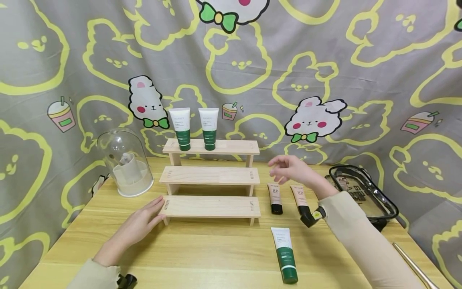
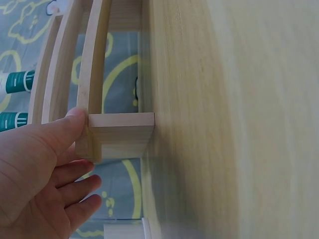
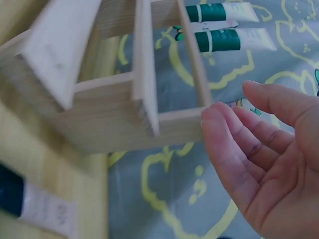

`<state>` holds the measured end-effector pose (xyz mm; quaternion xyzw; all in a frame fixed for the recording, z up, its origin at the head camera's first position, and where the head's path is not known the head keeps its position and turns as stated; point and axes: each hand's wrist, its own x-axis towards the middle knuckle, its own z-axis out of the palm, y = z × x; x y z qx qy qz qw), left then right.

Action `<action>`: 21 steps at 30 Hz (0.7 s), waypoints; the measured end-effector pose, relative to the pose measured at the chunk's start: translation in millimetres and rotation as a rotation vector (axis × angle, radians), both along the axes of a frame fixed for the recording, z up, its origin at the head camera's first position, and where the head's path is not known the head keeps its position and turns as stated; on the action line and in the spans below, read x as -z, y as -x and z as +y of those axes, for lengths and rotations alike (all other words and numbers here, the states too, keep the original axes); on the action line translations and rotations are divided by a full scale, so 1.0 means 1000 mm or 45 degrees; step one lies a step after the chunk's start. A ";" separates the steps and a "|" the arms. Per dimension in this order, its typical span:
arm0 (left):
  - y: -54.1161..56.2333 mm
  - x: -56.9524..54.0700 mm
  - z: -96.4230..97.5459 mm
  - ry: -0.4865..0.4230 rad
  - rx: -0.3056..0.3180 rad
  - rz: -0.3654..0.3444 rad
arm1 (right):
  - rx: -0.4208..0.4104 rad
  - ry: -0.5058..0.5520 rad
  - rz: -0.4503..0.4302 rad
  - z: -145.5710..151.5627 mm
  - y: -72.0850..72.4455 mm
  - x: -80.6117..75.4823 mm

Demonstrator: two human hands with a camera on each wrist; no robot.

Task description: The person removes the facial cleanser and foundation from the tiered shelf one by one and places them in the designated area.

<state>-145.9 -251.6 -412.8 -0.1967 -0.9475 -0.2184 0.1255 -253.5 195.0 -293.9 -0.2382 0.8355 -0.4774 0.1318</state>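
Note:
A three-step wooden display rack (image 1: 211,207) stands on the table. My left hand (image 1: 138,225) grips the left end of its lowest step; the left wrist view has the thumb (image 2: 70,130) on the step's edge. Two white-and-green squeeze tubes, one on the left (image 1: 182,129) and one on the right (image 1: 209,129), stand caps down on the top step. Holding nothing, my right hand (image 1: 293,171) hovers right of the rack, fingers loosely bent. Below it lie two pinkish BB cream tubes, one (image 1: 275,196) nearer the rack, the other (image 1: 298,196) partly behind the wrist camera.
Another white-and-green tube (image 1: 285,255) lies on the table in front, right of centre. A glass dome (image 1: 122,160) on a white base stands at the back left. At the right are a clear black-edged pouch (image 1: 375,196) and a thin golden stick (image 1: 413,265). Patterned cloth hangs behind.

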 end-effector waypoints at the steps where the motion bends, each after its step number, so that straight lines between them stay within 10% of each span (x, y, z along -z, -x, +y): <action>1: 0.000 0.000 0.000 -0.001 -0.001 -0.003 | 0.002 -0.001 0.012 -0.005 0.002 -0.004; 21: 0.001 0.001 0.000 0.003 -0.002 -0.001 | 0.049 0.105 0.243 -0.101 0.037 -0.065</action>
